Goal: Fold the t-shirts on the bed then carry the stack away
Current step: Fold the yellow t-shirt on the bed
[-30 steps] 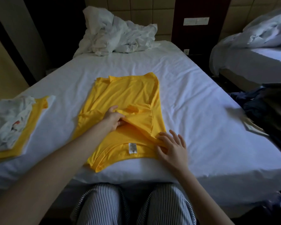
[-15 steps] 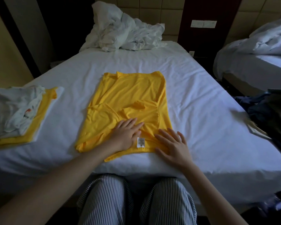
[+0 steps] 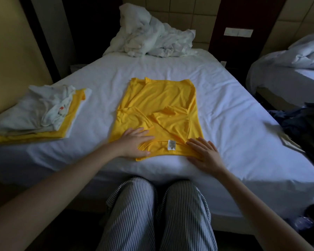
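Note:
A yellow t-shirt (image 3: 159,109) lies on the white bed (image 3: 225,109), both sleeves folded in over its middle and a white label showing at the near hem. My left hand (image 3: 134,142) presses flat on its near left part, fingers straight. My right hand (image 3: 205,153) lies flat across the shirt's near right corner and the sheet. At the left edge of the bed sits a stack of folded shirts (image 3: 40,113), white on top with yellow beneath.
A crumpled white duvet (image 3: 152,40) is heaped at the head of the bed. Dark clothing (image 3: 304,127) lies at the right edge. A second bed (image 3: 286,73) stands to the right. My striped trouser legs (image 3: 158,214) are against the near bed edge.
My left hand let go of the folded sleeve and slid back to press flat on the shirt's near left. The right hand stayed at the near right corner, shifting slightly.

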The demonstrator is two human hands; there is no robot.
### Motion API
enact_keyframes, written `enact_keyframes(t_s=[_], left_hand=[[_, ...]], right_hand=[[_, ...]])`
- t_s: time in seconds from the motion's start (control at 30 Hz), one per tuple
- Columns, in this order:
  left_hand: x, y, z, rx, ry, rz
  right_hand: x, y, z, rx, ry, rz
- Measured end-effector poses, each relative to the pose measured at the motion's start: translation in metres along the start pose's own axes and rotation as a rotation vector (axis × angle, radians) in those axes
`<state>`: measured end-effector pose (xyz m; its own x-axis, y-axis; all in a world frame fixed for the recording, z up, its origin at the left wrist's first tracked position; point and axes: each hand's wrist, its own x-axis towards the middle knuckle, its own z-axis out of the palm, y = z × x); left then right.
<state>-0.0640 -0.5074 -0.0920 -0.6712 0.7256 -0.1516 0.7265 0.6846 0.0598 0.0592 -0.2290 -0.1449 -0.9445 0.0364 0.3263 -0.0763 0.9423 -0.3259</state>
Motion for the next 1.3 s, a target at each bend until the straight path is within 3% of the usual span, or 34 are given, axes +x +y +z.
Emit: enact_keyframes(t_s=[0.13,0.23,0.33,0.53,0.67,0.77,0.83,0.9,1.0,1.1,1.2,1.3], left_hand=[[-0.033,-0.03,0.007,0.043,-0.003,-0.047],[-0.052,-0.047,0.023,0.052,-0.046,-0.061],[-0.047,-0.045,0.029,-0.176,0.045,-0.133],[-0.045,-0.031,0.008,-0.662,0.273,-0.285],[-0.059,-0.019,-0.012,-0.68,0.331,-0.282],[-0.073,-0.012,-0.024,-0.637,0.369,-0.215],[-0.085,-0.007,-0.034,-0.637,0.349,-0.184],[-0.101,-0.001,-0.048,-0.723,0.255,-0.144],[-0.132,0.001,-0.069,-1.003,-0.085,-0.083],[-0.142,-0.01,-0.082,-1.06,-0.36,-0.02],[-0.132,-0.019,-0.095,-1.108,-0.296,-0.021],[-0.109,-0.03,-0.105,-1.174,-0.012,-0.151]], right_hand=[[-0.008,0.003,-0.006,0.01,0.033,0.034],[-0.009,0.003,-0.013,0.002,-0.068,0.042],[-0.005,0.003,-0.012,-0.031,-0.136,0.061],[0.005,-0.011,-0.018,0.101,-0.081,0.219],[0.003,-0.031,-0.041,0.177,-0.018,0.26],[-0.005,-0.056,-0.071,0.462,0.072,0.283],[-0.01,-0.068,-0.091,0.562,0.046,0.305],[-0.015,-0.078,-0.111,0.613,-0.089,0.302],[-0.022,-0.089,-0.144,0.878,-0.347,0.308],[-0.019,-0.093,-0.169,1.021,-0.553,0.269],[-0.004,-0.092,-0.176,1.045,-0.608,0.209],[0.021,-0.086,-0.166,1.004,-0.435,0.242]])
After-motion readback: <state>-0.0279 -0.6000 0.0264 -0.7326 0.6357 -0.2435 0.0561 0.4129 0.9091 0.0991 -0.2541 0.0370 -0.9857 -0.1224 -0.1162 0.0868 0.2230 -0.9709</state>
